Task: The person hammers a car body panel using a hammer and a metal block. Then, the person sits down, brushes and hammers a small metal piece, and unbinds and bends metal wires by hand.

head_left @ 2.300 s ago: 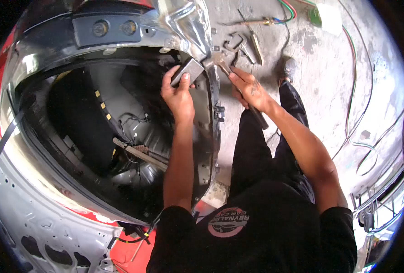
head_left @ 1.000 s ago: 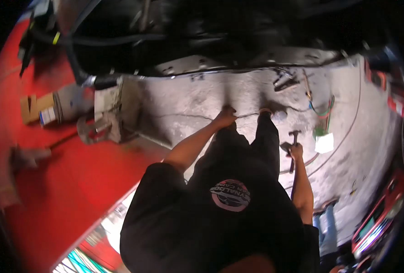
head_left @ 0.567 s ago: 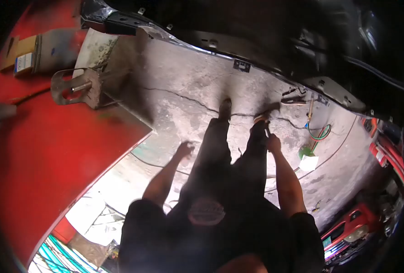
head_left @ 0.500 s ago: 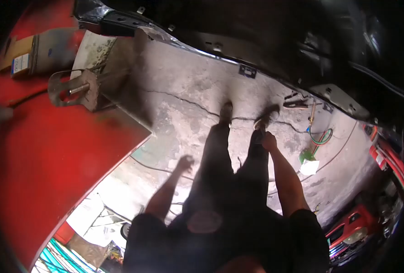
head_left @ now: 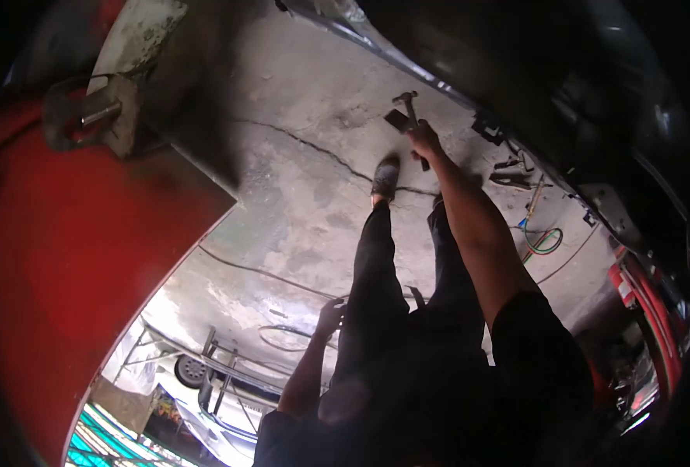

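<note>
From where I stand, the hammer (head_left: pixel 410 111) is out over the concrete floor (head_left: pixel 298 198), head pointing away from the person, with a dark block (head_left: pixel 396 120) beside its handle. The right grip (head_left: pixel 423 142) is clenched around the handle and has the block too; about two seconds ago the left one held that block at the car's opening. Half a second ago the right hung low by the shin; now it's swung forward, past the left shoe (head_left: pixel 386 175). The left grip (head_left: pixel 331 317) has dropped beside the thigh, too dim to tell whether it's closed. Locking pliers (head_left: pixel 511 180) lie near the car body (head_left: pixel 508 70), as before.
</note>
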Available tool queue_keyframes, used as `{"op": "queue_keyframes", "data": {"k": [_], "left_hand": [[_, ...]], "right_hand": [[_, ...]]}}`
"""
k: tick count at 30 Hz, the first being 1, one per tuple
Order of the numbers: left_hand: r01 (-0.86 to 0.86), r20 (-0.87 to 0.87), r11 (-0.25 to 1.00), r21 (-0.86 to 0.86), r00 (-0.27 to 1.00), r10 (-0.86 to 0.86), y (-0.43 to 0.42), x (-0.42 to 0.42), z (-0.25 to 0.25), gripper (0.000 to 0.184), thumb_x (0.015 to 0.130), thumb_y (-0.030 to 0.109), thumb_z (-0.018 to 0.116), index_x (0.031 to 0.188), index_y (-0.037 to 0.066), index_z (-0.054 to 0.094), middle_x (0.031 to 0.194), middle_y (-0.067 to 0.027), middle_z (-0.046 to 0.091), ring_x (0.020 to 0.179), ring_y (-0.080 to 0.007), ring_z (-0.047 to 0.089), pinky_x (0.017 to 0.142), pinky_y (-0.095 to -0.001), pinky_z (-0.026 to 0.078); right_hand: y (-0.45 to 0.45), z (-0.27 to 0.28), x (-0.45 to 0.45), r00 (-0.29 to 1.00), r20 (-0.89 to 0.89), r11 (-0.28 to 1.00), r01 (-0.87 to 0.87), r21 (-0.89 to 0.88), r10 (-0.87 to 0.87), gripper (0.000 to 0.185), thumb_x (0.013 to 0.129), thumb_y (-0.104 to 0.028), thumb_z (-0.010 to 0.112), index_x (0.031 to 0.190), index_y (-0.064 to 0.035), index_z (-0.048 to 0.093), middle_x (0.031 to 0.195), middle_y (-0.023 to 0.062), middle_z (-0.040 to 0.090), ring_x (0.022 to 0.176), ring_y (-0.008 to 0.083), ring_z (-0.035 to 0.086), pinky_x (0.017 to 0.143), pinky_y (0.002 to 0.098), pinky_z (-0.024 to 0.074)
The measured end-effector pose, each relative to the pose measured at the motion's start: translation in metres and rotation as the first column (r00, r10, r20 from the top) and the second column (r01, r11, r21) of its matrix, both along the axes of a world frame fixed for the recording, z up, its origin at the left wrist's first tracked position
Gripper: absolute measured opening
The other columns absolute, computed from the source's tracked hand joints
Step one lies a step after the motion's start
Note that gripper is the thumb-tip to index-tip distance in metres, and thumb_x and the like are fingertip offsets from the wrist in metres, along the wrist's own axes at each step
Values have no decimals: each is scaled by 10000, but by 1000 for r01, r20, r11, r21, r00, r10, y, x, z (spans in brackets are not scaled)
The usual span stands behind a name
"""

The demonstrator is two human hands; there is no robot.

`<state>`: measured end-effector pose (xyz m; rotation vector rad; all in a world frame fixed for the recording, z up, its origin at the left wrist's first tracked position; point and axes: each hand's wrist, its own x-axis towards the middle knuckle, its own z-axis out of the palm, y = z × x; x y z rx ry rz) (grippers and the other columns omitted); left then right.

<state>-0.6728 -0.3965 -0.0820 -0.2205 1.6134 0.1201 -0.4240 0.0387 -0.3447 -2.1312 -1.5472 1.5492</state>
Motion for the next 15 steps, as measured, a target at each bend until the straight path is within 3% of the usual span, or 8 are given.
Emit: {"op": "queue_keyframes", "data": {"k": [1,4,6,8,9,11,12,15], "left_hand": [[-2,25,1000,20,1000,1,7,-6,-3,471,899,160,647,1324,33,490,891,-82,651,670,-161,645,516,-299,515],[30,58,992,126,998,-37,24,-22,-8,496,896,167,634,1346,46,463,923,-109,660,678,-199,662,522,-328,539],[122,46,976,178,990,-132,48,-37,-15,494,900,178,643,1344,66,456,943,-125,672,676,-250,670,548,-395,575],[111,82,968,226,988,-132,54,-59,-40,483,905,186,649,1340,92,461,943,-129,670,670,-260,666,549,-433,581],[188,83,953,237,974,-212,66,-69,-54,482,906,196,649,1340,104,461,941,-133,669,667,-265,664,549,-443,581],[349,52,906,238,927,-371,97,-82,-57,490,906,221,654,1342,117,456,953,-147,664,679,-285,660,569,-468,580],[434,17,868,242,892,-451,127,-88,-56,499,905,236,659,1343,117,452,967,-157,661,694,-300,659,589,-482,579],[555,-11,794,248,822,-570,189,-112,-61,509,908,271,656,1349,126,447,1057,-188,635,803,-346,647,680,-525,567]], "right_hand": [[1,40,2,999,15,997,-48,-57,49,468,906,-242,609,1241,30,426,738,183,623,467,256,633,374,360,486],[-34,107,34,840,235,871,-459,-175,489,689,887,-404,604,1422,-28,384,1240,272,591,1136,438,571,973,500,460],[-131,19,108,799,171,798,-596,94,577,600,841,-347,639,1333,-31,509,1224,274,598,1124,430,584,979,496,455],[-147,143,108,737,119,740,-629,-238,665,522,841,-369,628,1259,-58,592,1117,263,646,1019,392,639,897,481,501],[-186,157,127,804,58,797,-594,107,591,480,840,-358,628,1216,-60,622,1042,252,664,969,398,649,864,484,512],[-257,184,175,830,31,810,-550,202,556,415,847,-316,629,1186,-77,651,912,221,689,846,375,674,767,474,540],[-278,200,188,809,86,814,-581,-31,581,395,856,-286,629,1200,-92,649,857,201,695,774,346,688,704,461,557],[-327,287,207,987,79,914,158,-373,-138,464,877,-222,627,1324,-113,567,822,154,678,635,227,665,566,389,573]]}}
